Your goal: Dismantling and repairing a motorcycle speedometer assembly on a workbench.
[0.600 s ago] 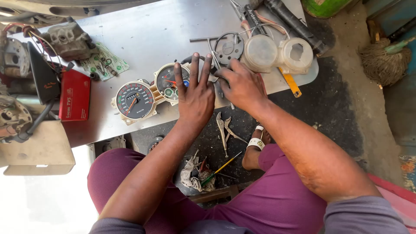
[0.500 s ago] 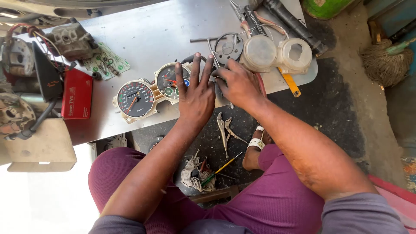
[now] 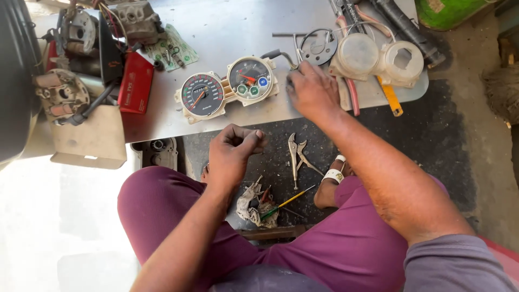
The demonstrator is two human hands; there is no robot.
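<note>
Head view, person seated in maroon trousers at a metal sheet laid on the ground. Right hand rests palm down on the sheet just right of the instrument cluster, fingers curled over something small and dark; can't tell what, or whether it is gripped. Left hand is off the sheet, held over the left knee, fingers pinched together in a loose fist; whatever is in the pinch is too small to see. Cluster lies face up near the sheet's front edge: two round gauges side by side in a cream housing, the left dial larger with a red needle. Beyond the right hand, two clear gauge covers and a round metal ring. Red box at the sheet's left. On dark ground between the legs: locking pliers, a yellow-handled screwdriver, a dirty rag.
</note>
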